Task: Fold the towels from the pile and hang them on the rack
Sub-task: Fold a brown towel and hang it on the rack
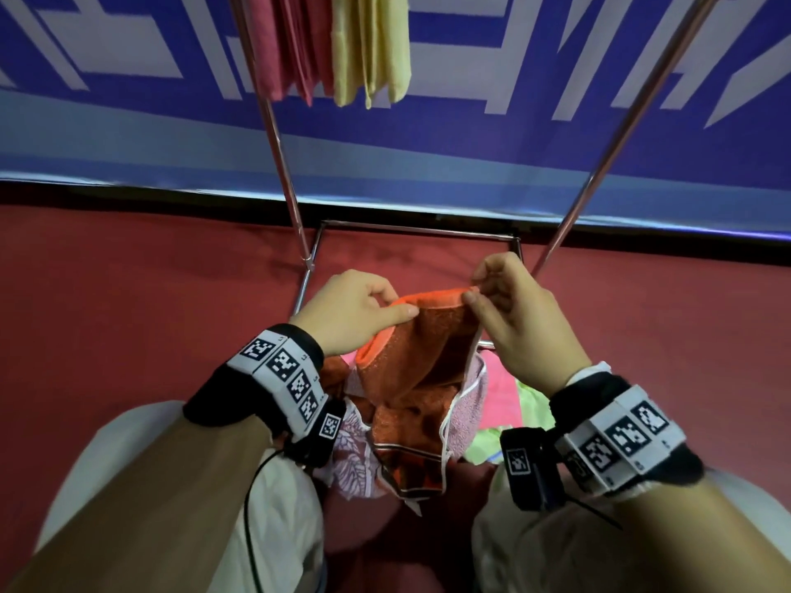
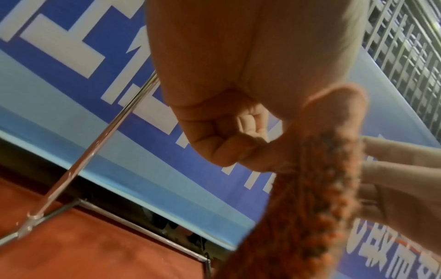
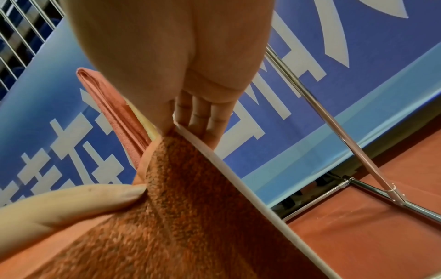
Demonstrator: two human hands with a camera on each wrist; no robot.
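Hands are working close together. The left hand point(image 1: 346, 312) is pinching the top hem of the orange towel point(image 1: 421, 353) between thumb and curled fingers, and the right hand point(image 1: 513, 318) is pinching the same hem at its white-trimmed corner. The towel is hanging between them, with its lower half trailing into the pile point(image 1: 501, 395) at six o'clock, between the person's knees.

To my eye the tail is lying tangled with a lilac white-edged cloth point(image 1: 468, 404), so a quick lift could be dragging that up too. Both grips are taking only a little hem, which might slip.

The rack point(image 1: 280, 151) is crowding the hands, with poles rising at eleven and one o'clock and the base bar point(image 1: 419, 231) at twelve. High at twelve, a pink towel point(image 1: 278, 44) and a yellow towel point(image 1: 372, 49) are hanging. Room looks open toward one o'clock, and over the red floor point(image 1: 128, 293) at nine and three.
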